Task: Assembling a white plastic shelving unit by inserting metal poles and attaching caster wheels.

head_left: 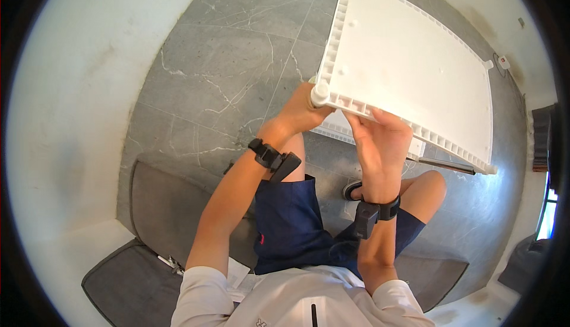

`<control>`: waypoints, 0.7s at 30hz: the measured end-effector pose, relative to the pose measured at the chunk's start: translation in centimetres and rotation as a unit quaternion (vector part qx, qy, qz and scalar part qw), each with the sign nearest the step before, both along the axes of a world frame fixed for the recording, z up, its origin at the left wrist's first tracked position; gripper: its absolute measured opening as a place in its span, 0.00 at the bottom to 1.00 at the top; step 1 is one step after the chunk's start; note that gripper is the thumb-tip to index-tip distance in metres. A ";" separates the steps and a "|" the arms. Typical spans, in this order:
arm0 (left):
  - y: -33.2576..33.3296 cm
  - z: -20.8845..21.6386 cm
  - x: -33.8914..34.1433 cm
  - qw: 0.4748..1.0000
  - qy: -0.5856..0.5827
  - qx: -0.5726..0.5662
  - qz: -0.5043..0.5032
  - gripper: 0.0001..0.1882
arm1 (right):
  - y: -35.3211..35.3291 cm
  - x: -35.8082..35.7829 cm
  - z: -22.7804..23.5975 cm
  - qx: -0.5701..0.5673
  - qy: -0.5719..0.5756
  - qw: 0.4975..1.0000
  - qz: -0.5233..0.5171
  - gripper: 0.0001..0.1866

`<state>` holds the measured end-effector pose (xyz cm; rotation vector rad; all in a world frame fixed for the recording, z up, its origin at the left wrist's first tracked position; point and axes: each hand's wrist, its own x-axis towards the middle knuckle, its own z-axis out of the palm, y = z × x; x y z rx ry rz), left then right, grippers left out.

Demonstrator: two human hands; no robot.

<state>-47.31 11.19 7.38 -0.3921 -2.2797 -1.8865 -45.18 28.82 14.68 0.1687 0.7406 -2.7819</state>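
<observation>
A white plastic shelf panel [415, 59] with a ribbed rim and round corner sockets is tilted up in front of me, above the floor. My left hand [297, 112] is closed around its near left corner, just under the round socket [320, 94]; some of the fingers are hidden by the panel. At the near edge, my right hand [383, 143] grips the ribbed rim, with some fingers out of sight underneath. Below the panel, part of a second white ribbed piece [336, 127] shows. A metal tube [446, 165] lies under the near right side.
Grey marbled tiles [231, 65] cover the floor, with a white wall [77, 107] at left. Dark grey cushions [160, 199] lie around my seat, and a small metal tool [172, 264] rests on one at lower left. A white plug [503, 62] with a cord is at the far right.
</observation>
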 end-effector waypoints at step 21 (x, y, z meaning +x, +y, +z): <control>1.7 4.3 6.1 0.969 -0.106 -0.182 0.129 0.30 | 23.4 7.7 -3.5 0.143 0.030 0.988 -0.048 0.41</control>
